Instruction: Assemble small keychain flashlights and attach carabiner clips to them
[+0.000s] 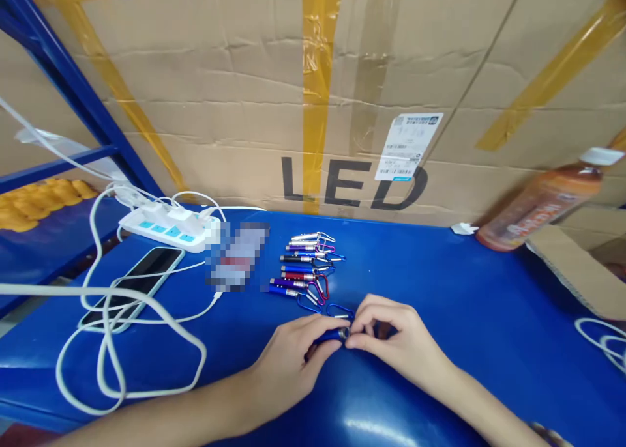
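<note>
My left hand (298, 356) is closed around a small blue flashlight (332, 335), its open metal end pointing right. Thumb and forefinger of my right hand (391, 326) come together in a pinch at that end; whatever lies between them is too small to make out. Just behind the fingers shows a blue carabiner clip (340, 311), and I cannot tell if it is joined to the flashlight. Beyond my hands, several keychain flashlights (298, 276) in silver, purple, black, red and blue lie in a column on the blue table (420, 277), their carabiners to the right.
A big cardboard box (235, 108) marked LED stands along the back. At left are a white power strip (169, 229), looped white cables (200, 349), a phone (141, 281) and a blurred-out rectangular item (239, 258). A drink bottle (542, 206) leans at right.
</note>
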### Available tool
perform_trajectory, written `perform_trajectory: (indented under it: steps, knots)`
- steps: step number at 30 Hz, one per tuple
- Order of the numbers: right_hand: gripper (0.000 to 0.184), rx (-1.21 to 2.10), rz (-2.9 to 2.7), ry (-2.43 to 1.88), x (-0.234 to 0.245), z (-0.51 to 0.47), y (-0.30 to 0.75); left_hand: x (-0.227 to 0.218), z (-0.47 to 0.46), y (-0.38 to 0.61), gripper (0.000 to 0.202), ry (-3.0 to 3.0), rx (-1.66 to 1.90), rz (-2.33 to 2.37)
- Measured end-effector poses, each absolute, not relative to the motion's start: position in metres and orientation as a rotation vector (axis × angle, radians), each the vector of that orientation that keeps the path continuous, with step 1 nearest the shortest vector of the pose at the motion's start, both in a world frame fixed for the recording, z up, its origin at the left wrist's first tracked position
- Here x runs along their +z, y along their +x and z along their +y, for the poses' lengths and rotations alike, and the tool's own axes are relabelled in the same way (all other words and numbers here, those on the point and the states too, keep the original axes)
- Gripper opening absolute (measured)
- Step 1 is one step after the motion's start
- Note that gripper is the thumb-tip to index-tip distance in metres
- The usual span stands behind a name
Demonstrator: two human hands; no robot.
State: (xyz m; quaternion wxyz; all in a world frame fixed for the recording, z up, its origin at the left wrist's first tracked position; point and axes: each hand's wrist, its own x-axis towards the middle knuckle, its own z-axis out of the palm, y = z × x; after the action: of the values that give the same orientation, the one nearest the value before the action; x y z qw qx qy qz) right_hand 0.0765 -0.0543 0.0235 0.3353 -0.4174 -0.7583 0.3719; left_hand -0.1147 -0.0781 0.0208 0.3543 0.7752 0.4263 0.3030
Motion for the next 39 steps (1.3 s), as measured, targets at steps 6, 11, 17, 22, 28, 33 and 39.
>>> perform_trajectory:
  steps: [6, 11, 17, 22, 28, 33, 39]
  knots:
    - [0.025, 0.91, -2.041, -1.128, 0.021, -0.054, 0.075, 0.018, -0.082, -0.115, 0.027, 1.979, 0.802, 1.17]
    - [0.027, 0.858, -2.135, -1.113, 0.022, -0.052, 0.076, 0.017, -0.086, -0.113, 0.023, 1.902, 0.791, 1.219]
    - [0.028, 0.785, -2.152, -1.01, 0.031, -0.052, 0.069, 0.018, -0.092, -0.109, 0.02, 1.823, 0.853, 1.223]
    - [0.014, 0.763, -2.15, -0.979, 0.032, -0.048, 0.068, 0.017, -0.089, -0.112, 0.021, 1.763, 0.94, 1.148]
    - [0.017, 0.709, -2.142, -0.939, 0.028, -0.046, 0.072, 0.014, -0.084, -0.115, 0.024, 1.809, 0.924, 1.182]
    - [0.016, 0.675, -2.026, -1.063, 0.027, -0.055, 0.067, 0.015, -0.086, -0.115, 0.02, 1.87, 0.93, 1.227]
    - [0.018, 0.8, -1.922, -1.082, 0.031, -0.06, 0.061, 0.022, -0.086, -0.115, 0.021, 1.855, 0.922, 1.23]
